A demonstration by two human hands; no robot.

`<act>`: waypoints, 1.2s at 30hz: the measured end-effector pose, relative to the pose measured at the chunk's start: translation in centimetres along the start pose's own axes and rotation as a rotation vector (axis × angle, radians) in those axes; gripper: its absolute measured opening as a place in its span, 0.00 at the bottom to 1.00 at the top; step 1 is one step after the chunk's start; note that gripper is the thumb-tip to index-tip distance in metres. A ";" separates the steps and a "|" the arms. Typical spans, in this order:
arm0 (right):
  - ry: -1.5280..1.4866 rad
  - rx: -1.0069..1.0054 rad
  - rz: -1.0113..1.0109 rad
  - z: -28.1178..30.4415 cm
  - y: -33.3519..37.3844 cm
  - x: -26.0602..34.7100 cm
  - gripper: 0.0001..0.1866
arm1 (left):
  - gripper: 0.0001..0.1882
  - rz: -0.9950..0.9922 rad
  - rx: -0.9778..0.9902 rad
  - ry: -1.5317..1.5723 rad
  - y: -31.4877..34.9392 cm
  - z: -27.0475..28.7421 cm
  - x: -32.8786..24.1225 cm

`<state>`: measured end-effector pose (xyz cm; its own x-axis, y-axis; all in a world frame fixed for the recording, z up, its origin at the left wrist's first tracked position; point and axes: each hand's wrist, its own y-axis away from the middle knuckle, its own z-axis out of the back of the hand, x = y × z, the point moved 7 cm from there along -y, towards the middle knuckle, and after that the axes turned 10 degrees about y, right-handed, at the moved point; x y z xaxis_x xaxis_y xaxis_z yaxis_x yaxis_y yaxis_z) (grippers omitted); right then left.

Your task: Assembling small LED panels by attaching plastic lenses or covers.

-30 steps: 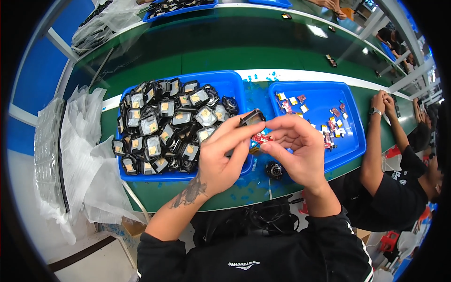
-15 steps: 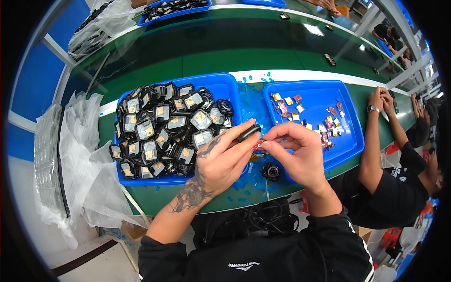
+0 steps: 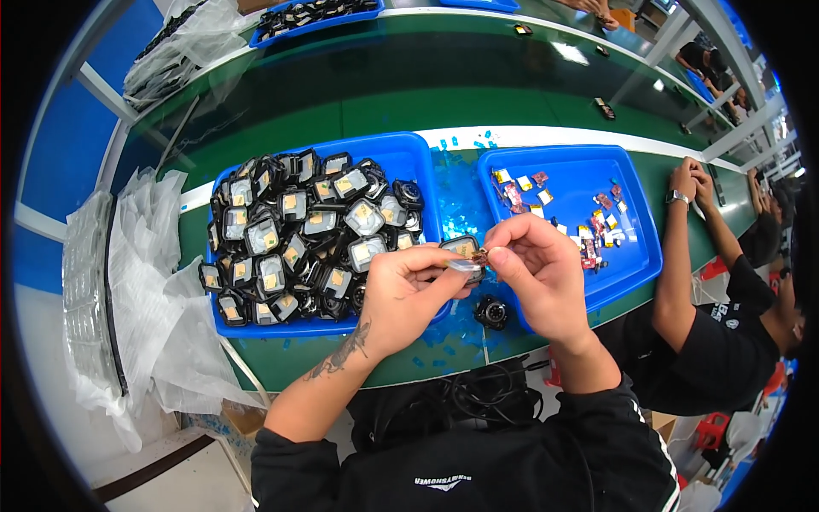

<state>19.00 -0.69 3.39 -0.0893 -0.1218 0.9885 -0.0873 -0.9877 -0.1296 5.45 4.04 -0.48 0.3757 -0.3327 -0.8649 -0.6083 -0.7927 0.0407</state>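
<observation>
My left hand [image 3: 408, 294] is closed around a square black case [image 3: 461, 246], its open face tilted up. Under its thumb lies a flat silvery piece [image 3: 463, 266], partly hidden by the fingers. My right hand [image 3: 546, 277] meets it at the case's right edge, thumb and forefinger pinched on a small reddish circuit board [image 3: 480, 255]. Whether the board is still joined to the case I cannot tell. Just below the hands, a round-faced black case [image 3: 490, 312] rests on the green bench.
A blue tray [image 3: 424, 171] heaped with black cases stands left. Another blue tray [image 3: 636, 256] on the right holds small red boards and yellow-silver pieces. Blue film scraps [image 3: 456, 200] litter the gap. Beyond runs a green conveyor belt [image 3: 384, 102]. A co-worker's arms [image 3: 678, 256] are at right.
My left hand has turned the case from edge-on to face-up, and its thumb has come over the silvery piece. My right hand stays close by, pinching. Small items on the belt have shifted slightly right.
</observation>
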 end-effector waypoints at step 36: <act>0.594 0.040 0.098 2.2 -14.3 -1.2 0.24 | 0.42 -0.417 -0.188 -0.241 0.5 0.5 -2.5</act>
<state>22.55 13.37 4.19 -0.6354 -0.1478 0.7579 -0.0146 -0.9790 -0.2031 3.86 4.78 1.46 0.3741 0.1408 -0.9167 -0.2970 -0.9182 -0.2622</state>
